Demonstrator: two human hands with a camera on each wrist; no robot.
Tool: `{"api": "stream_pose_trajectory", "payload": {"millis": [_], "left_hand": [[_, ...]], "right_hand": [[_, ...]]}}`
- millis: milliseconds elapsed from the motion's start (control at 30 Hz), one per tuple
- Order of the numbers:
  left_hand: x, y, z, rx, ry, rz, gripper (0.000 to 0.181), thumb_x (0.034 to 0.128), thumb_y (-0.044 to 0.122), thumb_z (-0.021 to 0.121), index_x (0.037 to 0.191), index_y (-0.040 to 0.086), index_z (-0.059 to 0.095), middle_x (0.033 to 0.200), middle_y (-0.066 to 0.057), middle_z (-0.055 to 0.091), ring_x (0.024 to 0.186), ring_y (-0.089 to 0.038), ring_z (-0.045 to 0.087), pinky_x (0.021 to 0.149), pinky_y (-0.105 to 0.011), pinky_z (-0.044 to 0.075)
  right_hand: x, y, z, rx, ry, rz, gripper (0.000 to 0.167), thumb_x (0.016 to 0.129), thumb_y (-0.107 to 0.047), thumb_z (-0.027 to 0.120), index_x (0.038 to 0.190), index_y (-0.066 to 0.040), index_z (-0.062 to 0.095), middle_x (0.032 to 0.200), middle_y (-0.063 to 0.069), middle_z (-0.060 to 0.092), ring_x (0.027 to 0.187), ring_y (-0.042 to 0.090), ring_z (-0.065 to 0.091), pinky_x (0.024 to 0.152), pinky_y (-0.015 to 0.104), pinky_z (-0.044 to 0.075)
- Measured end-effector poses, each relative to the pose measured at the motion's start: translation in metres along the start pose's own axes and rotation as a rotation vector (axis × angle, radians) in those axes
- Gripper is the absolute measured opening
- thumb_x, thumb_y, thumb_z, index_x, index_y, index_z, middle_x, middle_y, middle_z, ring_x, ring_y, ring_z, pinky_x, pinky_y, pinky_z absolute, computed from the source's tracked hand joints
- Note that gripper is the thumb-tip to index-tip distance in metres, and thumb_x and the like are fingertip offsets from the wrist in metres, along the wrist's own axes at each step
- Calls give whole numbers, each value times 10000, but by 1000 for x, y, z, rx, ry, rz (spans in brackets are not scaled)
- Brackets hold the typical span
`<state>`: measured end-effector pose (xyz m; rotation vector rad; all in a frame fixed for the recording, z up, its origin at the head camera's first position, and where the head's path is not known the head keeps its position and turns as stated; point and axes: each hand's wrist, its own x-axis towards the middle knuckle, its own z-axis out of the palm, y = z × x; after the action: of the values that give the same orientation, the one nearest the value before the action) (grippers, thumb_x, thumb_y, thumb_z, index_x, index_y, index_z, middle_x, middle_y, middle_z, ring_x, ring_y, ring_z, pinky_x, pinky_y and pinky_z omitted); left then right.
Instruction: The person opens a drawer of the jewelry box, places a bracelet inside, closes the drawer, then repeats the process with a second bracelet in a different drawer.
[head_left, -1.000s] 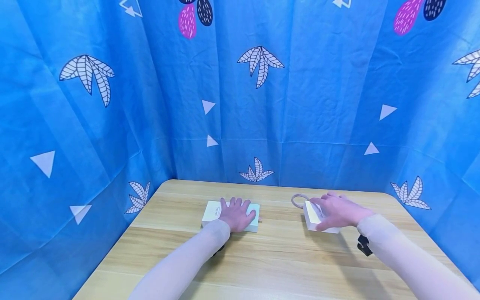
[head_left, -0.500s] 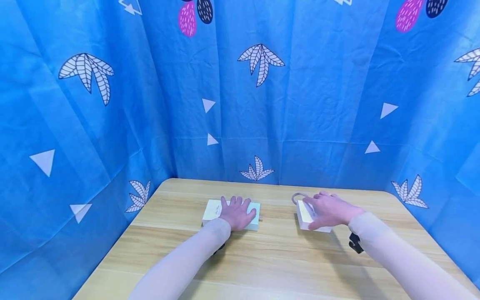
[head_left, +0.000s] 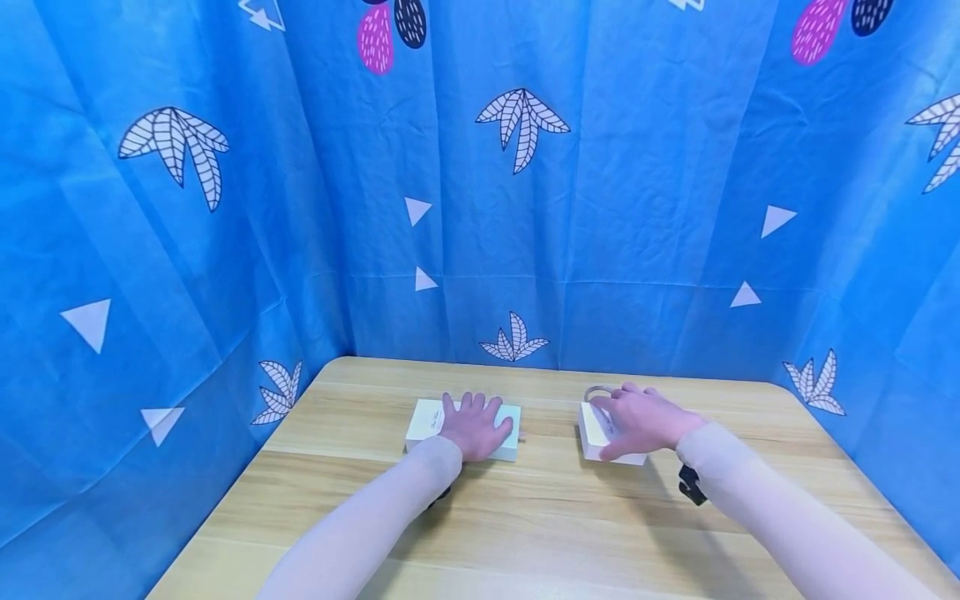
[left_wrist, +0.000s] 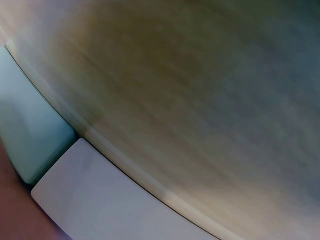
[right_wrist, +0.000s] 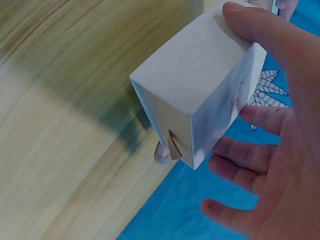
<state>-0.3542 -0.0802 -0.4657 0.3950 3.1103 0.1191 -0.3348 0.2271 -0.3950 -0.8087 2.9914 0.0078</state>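
My left hand (head_left: 474, 429) lies spread over a box with a white sleeve (head_left: 425, 419) and a mint-green inner part (head_left: 510, 421). In the left wrist view the white part (left_wrist: 115, 200) and mint part (left_wrist: 35, 120) meet end to end. At the right, my right hand (head_left: 643, 421) grips a white box (head_left: 591, 429) with the thumb on its near side and fingers over its printed top. A small brown ribbon tab (right_wrist: 174, 147) sticks out of this box's end. Partly hidden behind the box is a pale purple ring (head_left: 597, 388).
Both boxes are on or over a wooden table (head_left: 525, 533). Blue patterned curtains (head_left: 637, 183) hang behind it and at both sides. A small ribbon tip (head_left: 522, 437) shows at the mint box's right end. A black device (head_left: 692, 485) sits under the right wrist.
My right hand has shifted left with the white box, which now covers more of the ring. The left hand and its box have stayed put.
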Motion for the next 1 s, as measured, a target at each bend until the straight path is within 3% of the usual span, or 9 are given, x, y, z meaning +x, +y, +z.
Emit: {"api": "stream_pose_trajectory", "payload": {"millis": [167, 333, 800, 1000], "left_hand": [[1, -1, 1, -6, -2, 0, 680, 997, 645, 214, 1532, 258, 378, 1526, -94, 434, 1446, -356, 333, 1147, -746, 72], [-1, -1, -2, -9, -2, 7, 684, 997, 647, 212, 1534, 257, 378, 1530, -95, 430, 1454, -357, 326, 1151, -741, 77], [-6, 1, -7, 8, -1, 15, 674, 1010, 631, 197, 1543, 256, 368, 1529, -92, 435, 1445, -352, 340, 1150, -738, 109], [-7, 1, -7, 6, 5, 18, 664, 1012, 623, 211, 1534, 248, 379, 1514, -92, 445, 1435, -349, 349, 1149, -736, 113]], "right_hand": [[5, -6, 1, -31, 25, -40, 901, 692, -613, 808, 1409, -133, 548, 1171, 69, 663, 1051, 251, 550, 877, 564, 492], [8, -9, 2, -36, 39, -46, 846, 686, -622, 810, 1340, -138, 578, 1202, 78, 660, 1061, 257, 556, 851, 548, 497], [16, -19, 6, -25, 26, -52, 915, 701, -641, 792, 1401, -99, 559, 1357, 168, 606, 1264, 392, 519, 975, 664, 451], [19, -26, 6, -27, 18, -53, 902, 709, -638, 790, 1398, -103, 562, 1326, 168, 613, 1239, 360, 533, 968, 633, 465]]}}
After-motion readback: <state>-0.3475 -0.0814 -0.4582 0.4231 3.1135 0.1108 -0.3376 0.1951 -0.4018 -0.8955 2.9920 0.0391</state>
